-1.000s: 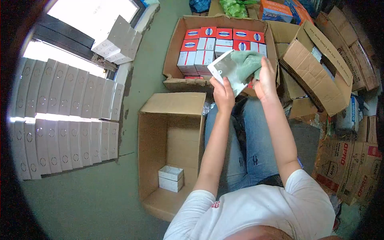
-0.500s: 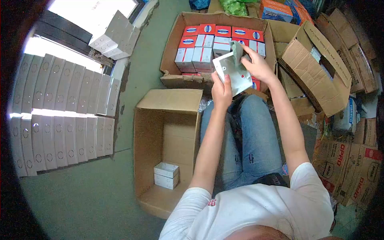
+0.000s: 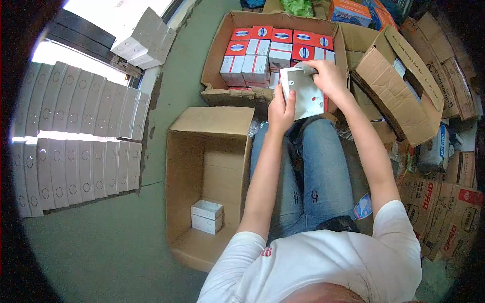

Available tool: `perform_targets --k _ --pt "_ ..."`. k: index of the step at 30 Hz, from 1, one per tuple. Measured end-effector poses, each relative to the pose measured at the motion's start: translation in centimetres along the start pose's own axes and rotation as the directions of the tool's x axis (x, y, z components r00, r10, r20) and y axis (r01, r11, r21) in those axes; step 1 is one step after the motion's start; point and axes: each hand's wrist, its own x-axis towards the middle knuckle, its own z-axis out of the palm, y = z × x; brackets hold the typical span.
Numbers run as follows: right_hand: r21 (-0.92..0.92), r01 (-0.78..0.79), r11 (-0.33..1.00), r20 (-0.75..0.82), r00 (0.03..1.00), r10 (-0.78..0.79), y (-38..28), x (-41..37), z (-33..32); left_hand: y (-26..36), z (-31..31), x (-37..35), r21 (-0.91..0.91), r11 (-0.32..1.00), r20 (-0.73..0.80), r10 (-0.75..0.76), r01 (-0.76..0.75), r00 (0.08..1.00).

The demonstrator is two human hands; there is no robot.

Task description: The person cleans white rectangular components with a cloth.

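A white plastic electrical back box [image 3: 306, 93] is held above my knees, its open side facing me. Gripping its left edge is my left hand [image 3: 281, 112], thumb on the near wall and fingers behind. My right hand [image 3: 329, 80] is closed on a grey cloth [image 3: 304, 67] and presses it at the box's upper right corner. A small red spot shows inside the back box. Just beyond my hands, a carton [image 3: 211, 83] holds several red-and-white small boxes [image 3: 255, 66].
Left of my legs stands an open carton [image 3: 177, 171] with two stacked white back boxes [image 3: 206, 223] inside. Long rows of white back boxes [image 3: 76, 171] line the floor at far left, with more stacked [image 3: 144, 43] by the doorway. Cardboard cartons [image 3: 404, 86] crowd the right side.
The back box has turned more upright and shifted slightly right. My right hand and the cloth have moved down and inward onto its upper corner. The view has shifted a little.
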Motion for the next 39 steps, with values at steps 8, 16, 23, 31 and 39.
perform_targets --k 8,16,23,31,39 --pt "-0.343 0.226 0.911 0.241 0.959 -0.147 -1.0 0.1 -0.4 0.4 -0.5 0.2 0.148 0.985 0.043 0.086 -0.092 0.995" --pt "-0.113 0.149 0.982 0.065 0.988 -0.142 1.3 -2.2 -0.5 -0.1 -0.6 0.4 0.197 0.977 -0.010 0.091 -0.088 0.996" --pt "-0.242 0.120 0.963 0.148 0.985 -0.086 0.2 -1.6 -1.6 0.1 -0.7 0.4 0.230 0.970 0.019 0.080 -0.082 0.997" --pt "-0.154 0.275 0.949 0.152 0.956 -0.252 -2.1 0.4 -1.2 -1.5 -0.7 0.8 -0.044 0.993 -0.076 0.106 -0.110 0.991" --pt "-0.117 -0.121 0.986 -0.060 0.992 0.115 1.2 0.0 -0.2 0.7 0.3 1.2 -0.370 0.900 -0.366 0.086 -0.230 0.926"
